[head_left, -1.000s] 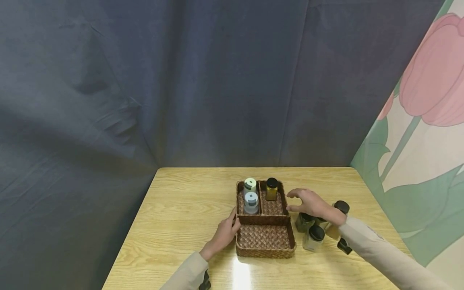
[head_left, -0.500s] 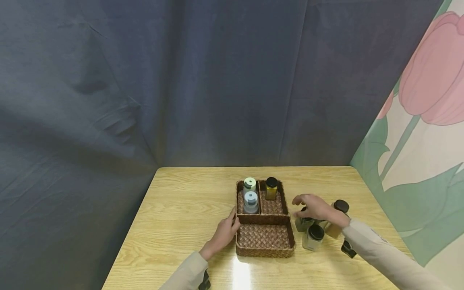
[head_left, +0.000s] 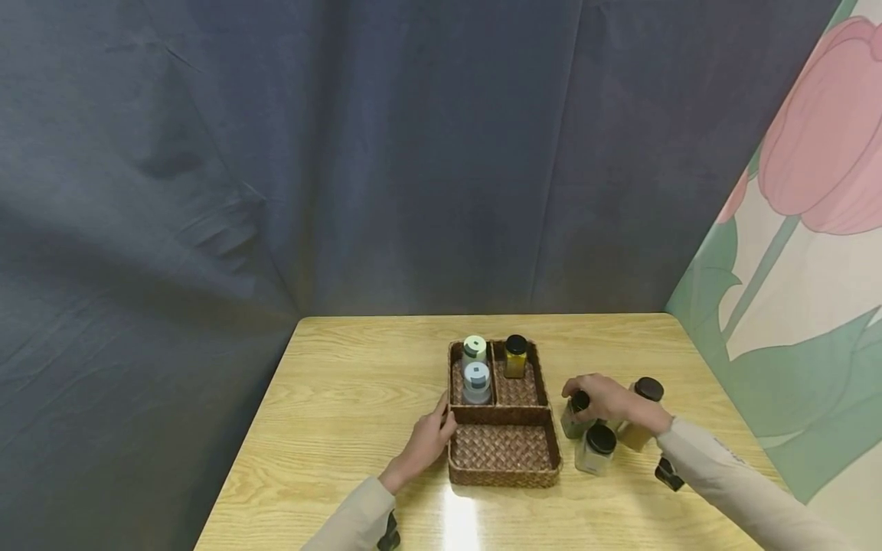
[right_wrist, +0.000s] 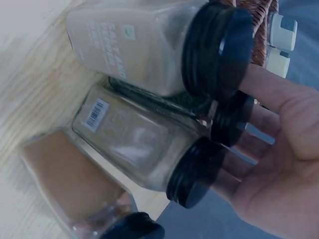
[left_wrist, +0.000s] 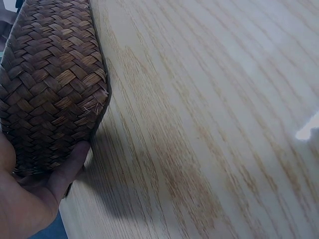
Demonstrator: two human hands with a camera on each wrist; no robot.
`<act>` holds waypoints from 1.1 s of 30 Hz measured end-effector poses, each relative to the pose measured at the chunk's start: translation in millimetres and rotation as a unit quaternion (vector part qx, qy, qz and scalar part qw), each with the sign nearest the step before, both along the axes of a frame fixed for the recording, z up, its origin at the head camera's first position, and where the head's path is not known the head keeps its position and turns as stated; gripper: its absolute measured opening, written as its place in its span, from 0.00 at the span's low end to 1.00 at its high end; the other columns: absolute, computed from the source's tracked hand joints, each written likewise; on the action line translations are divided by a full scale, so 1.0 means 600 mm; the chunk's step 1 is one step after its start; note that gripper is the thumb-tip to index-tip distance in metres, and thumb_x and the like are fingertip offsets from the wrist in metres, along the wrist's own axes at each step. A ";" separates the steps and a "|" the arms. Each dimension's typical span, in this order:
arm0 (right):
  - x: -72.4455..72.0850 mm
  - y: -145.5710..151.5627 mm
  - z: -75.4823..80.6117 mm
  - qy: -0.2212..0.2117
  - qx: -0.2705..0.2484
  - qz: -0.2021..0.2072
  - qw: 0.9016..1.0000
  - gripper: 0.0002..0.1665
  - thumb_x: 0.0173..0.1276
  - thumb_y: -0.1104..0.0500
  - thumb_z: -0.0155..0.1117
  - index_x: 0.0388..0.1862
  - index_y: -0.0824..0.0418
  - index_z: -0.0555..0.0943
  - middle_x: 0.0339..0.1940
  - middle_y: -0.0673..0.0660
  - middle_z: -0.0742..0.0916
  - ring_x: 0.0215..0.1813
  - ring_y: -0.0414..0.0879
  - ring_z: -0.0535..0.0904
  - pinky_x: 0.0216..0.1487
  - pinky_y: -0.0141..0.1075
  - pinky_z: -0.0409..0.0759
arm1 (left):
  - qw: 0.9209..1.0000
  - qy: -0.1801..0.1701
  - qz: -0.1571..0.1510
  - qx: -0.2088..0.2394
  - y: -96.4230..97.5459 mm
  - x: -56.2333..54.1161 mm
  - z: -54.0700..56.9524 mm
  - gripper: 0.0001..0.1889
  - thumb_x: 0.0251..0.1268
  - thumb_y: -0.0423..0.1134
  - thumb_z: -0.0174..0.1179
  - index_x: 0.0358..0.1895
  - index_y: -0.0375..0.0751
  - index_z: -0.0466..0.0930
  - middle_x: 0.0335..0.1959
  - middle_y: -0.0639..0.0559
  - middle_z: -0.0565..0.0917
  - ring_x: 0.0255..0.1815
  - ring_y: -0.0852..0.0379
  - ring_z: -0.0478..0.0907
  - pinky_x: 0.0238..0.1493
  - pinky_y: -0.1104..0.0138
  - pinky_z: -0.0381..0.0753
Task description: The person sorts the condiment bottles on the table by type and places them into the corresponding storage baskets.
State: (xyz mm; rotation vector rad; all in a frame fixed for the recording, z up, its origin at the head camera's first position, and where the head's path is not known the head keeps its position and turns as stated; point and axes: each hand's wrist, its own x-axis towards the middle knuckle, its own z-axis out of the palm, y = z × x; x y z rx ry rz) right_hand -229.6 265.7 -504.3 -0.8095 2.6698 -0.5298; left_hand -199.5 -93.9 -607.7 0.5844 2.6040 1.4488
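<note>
in the right wrist view, the dark green jar (right_wrist: pixel 157 99) is mostly hidden — and the fingertips of the right hand (right_wrist: pixel 281 154) are lost behind black lids (right_wrist: pixel 219 50); the left wrist view cuts off the basket (left_wrist: pixel 55 84) and left hand (left_wrist: pixel 27 204).

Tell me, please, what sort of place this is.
Probably an indoor filming corner: a broad dark-blue cloth backdrop and a pink-and-green tulip-printed panel border a rectangular pale wood-grain tabletop.

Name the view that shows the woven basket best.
The head view: it shows the woven basket from above, its whole layout visible. The left wrist view shows only part of its outer wall; the right wrist view, just a piece near the top, partly behind a black lid.
</note>
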 end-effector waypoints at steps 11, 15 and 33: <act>0.003 0.003 0.006 0.004 0.017 -0.007 1.000 0.31 0.46 0.67 0.83 0.50 0.68 0.80 0.47 0.63 0.83 0.48 0.62 0.81 0.44 0.48 0.81 | 1.000 0.008 0.001 -0.006 -0.001 0.000 0.003 0.32 0.82 0.42 0.42 0.79 0.33 0.43 0.08 0.60 0.65 0.06 0.68 0.52 0.11 0.74 0.59; 0.002 0.006 0.003 0.011 0.004 -0.016 1.000 0.31 0.47 0.65 0.83 0.50 0.68 0.79 0.46 0.63 0.83 0.46 0.60 0.81 0.41 0.47 0.81 | 1.000 0.005 0.002 -0.007 -0.001 0.000 0.003 0.32 0.82 0.43 0.42 0.79 0.33 0.43 0.08 0.60 0.65 0.06 0.68 0.52 0.12 0.74 0.59; 0.000 0.003 0.000 0.036 0.001 -0.055 0.998 0.26 0.49 0.67 0.81 0.47 0.67 0.81 0.40 0.59 0.84 0.38 0.53 0.81 0.34 0.43 0.79 | 1.000 0.003 -0.001 -0.003 0.000 0.003 0.008 0.32 0.82 0.41 0.42 0.79 0.32 0.43 0.06 0.62 0.62 0.06 0.68 0.50 0.11 0.74 0.58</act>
